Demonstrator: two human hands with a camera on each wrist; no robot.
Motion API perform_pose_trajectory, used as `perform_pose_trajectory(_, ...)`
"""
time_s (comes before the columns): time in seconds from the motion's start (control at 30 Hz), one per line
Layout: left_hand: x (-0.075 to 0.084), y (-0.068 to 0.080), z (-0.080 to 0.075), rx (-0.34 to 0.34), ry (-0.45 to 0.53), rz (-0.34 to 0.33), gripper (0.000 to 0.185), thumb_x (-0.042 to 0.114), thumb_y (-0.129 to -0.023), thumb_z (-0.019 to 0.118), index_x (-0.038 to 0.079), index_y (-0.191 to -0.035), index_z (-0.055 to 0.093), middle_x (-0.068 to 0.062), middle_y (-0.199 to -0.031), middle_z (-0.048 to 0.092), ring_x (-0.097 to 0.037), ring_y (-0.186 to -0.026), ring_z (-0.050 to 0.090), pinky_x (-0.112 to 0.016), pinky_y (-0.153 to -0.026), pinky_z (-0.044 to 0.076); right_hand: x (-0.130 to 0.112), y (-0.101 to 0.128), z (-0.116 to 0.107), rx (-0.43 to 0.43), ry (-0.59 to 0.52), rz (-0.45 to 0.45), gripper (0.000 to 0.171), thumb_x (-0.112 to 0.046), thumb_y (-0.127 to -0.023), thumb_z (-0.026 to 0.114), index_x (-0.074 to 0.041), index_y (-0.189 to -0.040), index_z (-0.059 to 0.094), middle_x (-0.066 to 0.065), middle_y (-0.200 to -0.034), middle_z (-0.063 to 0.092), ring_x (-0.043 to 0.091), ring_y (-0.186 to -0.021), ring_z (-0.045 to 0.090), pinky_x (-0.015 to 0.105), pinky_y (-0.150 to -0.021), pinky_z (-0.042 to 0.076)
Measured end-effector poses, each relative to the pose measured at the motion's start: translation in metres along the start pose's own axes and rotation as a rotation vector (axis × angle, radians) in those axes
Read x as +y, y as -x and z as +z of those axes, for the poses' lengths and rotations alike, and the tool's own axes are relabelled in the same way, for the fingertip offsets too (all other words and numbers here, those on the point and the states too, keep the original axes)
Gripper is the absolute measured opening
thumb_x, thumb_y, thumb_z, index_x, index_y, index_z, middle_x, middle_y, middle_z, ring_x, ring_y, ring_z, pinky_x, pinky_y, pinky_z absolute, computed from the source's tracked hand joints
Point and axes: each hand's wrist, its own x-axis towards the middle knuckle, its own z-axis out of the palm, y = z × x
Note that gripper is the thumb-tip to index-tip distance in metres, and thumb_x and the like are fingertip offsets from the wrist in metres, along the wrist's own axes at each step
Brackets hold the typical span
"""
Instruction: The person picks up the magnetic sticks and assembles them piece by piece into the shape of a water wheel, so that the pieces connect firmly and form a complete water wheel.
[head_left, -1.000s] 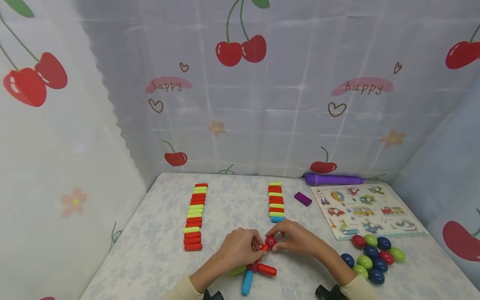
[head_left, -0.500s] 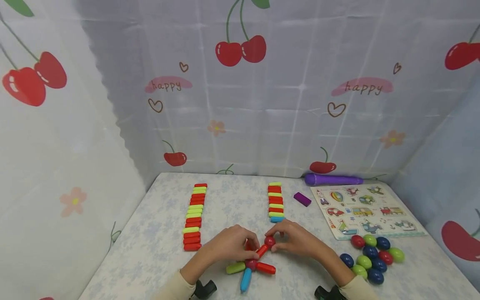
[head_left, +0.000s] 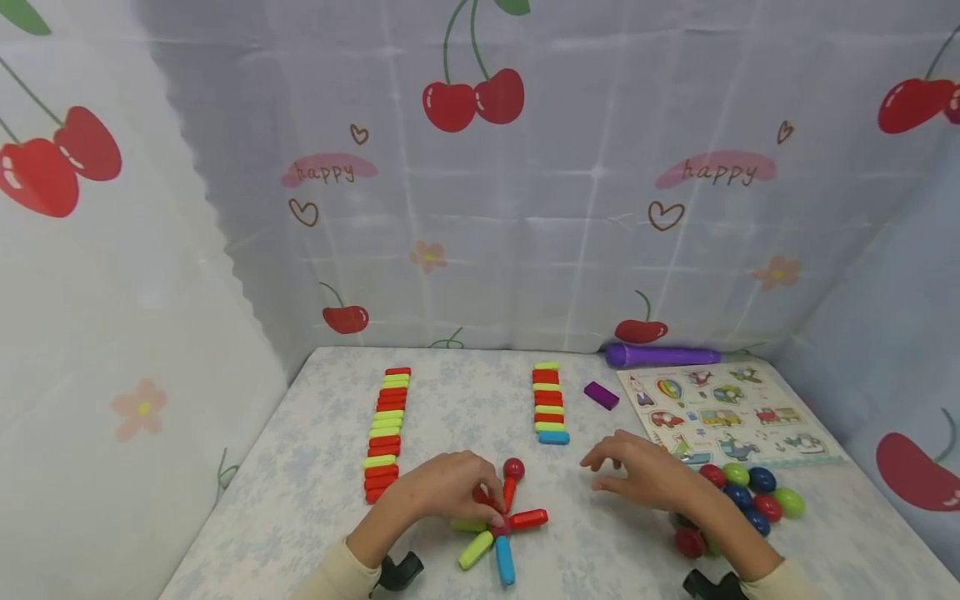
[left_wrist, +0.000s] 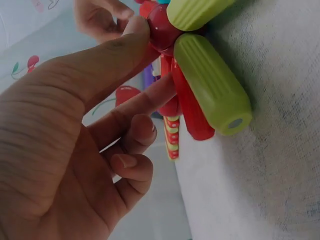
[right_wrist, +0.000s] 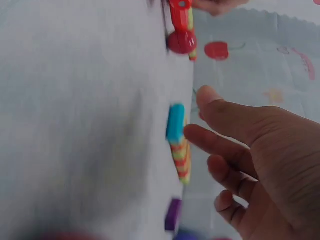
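Observation:
My left hand (head_left: 450,493) pinches the dark red ball (left_wrist: 162,30) at the hub of a star of ribbed toy rods. From that hub stick out a light green rod (left_wrist: 212,85), a blue rod (head_left: 505,560), a red rod (head_left: 528,519) and several others. A second red ball (head_left: 513,469) caps the rod pointing away from me. In the left wrist view, the thumb presses the hub and another finger reaches beneath the rods. Off to the right, my right hand (head_left: 645,471) holds nothing, fingers loosely bent, above the table beside the loose balls (head_left: 767,507).
Two columns of red and green rods lie farther back, left (head_left: 386,433) and middle; a blue rod (head_left: 553,437) ends the middle one. A purple block (head_left: 602,395), a purple microphone-shaped toy (head_left: 663,356) and a picture board (head_left: 727,417) lie at the back right.
My right hand has let go of the capping red ball and moved right toward the loose balls. My left hand has shifted from a red rod to the hub, and the star has turned.

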Motion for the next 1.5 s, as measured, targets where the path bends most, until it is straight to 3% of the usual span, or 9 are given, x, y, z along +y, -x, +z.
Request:
perform_pose_trajectory(0.27, 0.004, 0.006, -0.003, -0.003, -0.033, 0.042, 0.016, 0.032, -0.092, 0.088, 0.027, -0.108, 0.087, 0.024, -0.095, 0.069, 0.0, -0.091, 0.062, -0.018, -0.076, 0.052, 0.031, 0.055, -0.032, -0.103, 0.089, 0.14, 0.017, -0.036, -0.089, 0.089, -0.033, -0.103, 0.079, -0.018, -0.098, 0.068, 0.007, -0.091, 0.059, 0.034, -0.077, 0.055)
perform_pose_trajectory(0.43, 0.003, 0.007, -0.002, -0.023, -0.045, 0.031, 0.021, 0.029, -0.092, 0.089, 0.025, -0.112, 0.087, 0.023, -0.097, 0.07, 0.001, -0.09, 0.061, -0.018, -0.076, 0.052, 0.04, 0.064, -0.032, -0.152, 0.067, 0.139, 0.017, -0.034, -0.088, 0.09, -0.031, -0.103, 0.081, -0.017, -0.099, 0.07, 0.005, -0.09, 0.063, 0.034, -0.078, 0.057)
perform_pose_trajectory(0.73, 0.006, 0.002, 0.001, 0.007, -0.05, 0.022, 0.021, 0.035, -0.089, 0.09, 0.027, -0.108, 0.087, 0.027, -0.09, 0.07, 0.003, -0.083, 0.059, -0.017, -0.072, 0.052, 0.043, 0.072, -0.033, -0.091, 0.146, 0.247, 0.023, -0.038, -0.085, 0.092, -0.03, -0.104, 0.082, -0.019, -0.097, 0.07, 0.01, -0.094, 0.062, 0.036, -0.082, 0.057)
perform_pose_trajectory(0.97, 0.007, 0.0, 0.002, 0.008, -0.046, 0.01, 0.02, 0.035, -0.089, 0.09, 0.027, -0.106, 0.087, 0.027, -0.088, 0.07, 0.001, -0.082, 0.059, -0.018, -0.07, 0.051, 0.053, 0.084, -0.037, -0.083, 0.123, 0.28, 0.026, -0.04, -0.087, 0.09, -0.026, -0.107, 0.082, -0.017, -0.096, 0.069, 0.005, -0.089, 0.058, 0.035, -0.08, 0.055)
perform_pose_trajectory(1.1, 0.007, -0.001, 0.003, 0.008, -0.049, 0.024, 0.018, 0.035, -0.089, 0.09, 0.027, -0.105, 0.087, 0.027, -0.086, 0.069, 0.002, -0.079, 0.058, -0.018, -0.069, 0.05, 0.054, 0.082, -0.033, -0.089, 0.126, 0.266, 0.027, -0.039, -0.087, 0.09, -0.022, -0.108, 0.083, -0.012, -0.102, 0.072, 0.011, -0.094, 0.063, 0.043, -0.087, 0.059)
perform_pose_trajectory(1.27, 0.007, -0.001, 0.004, 0.013, -0.05, 0.034, 0.017, 0.033, -0.088, 0.091, 0.026, -0.103, 0.087, 0.027, -0.083, 0.067, 0.003, -0.075, 0.055, -0.017, -0.067, 0.049, 0.03, 0.067, -0.029, 0.012, 0.156, 0.22, 0.032, -0.039, -0.088, 0.089, -0.02, -0.113, 0.082, -0.001, -0.117, 0.074, 0.031, -0.114, 0.067, 0.058, -0.096, 0.057)
perform_pose_trajectory(1.37, 0.008, 0.0, 0.003, 0.013, -0.049, 0.026, 0.017, 0.033, -0.088, 0.091, 0.025, -0.103, 0.087, 0.026, -0.082, 0.067, 0.003, -0.074, 0.055, -0.018, -0.067, 0.05, 0.01, 0.05, -0.026, 0.055, 0.123, 0.144, 0.031, -0.04, -0.089, 0.087, -0.025, -0.116, 0.081, -0.005, -0.118, 0.073, 0.029, -0.115, 0.067, 0.055, -0.094, 0.059)
perform_pose_trajectory(1.5, 0.009, 0.001, 0.003, 0.013, -0.047, 0.017, 0.016, 0.034, -0.088, 0.091, 0.026, -0.102, 0.087, 0.025, -0.08, 0.065, 0.002, -0.074, 0.055, -0.018, -0.067, 0.05, -0.008, 0.025, -0.015, 0.052, 0.065, 0.035, 0.021, -0.038, -0.095, 0.083, -0.031, -0.115, 0.081, -0.018, -0.108, 0.071, 0.018, -0.106, 0.066, 0.038, -0.087, 0.06)
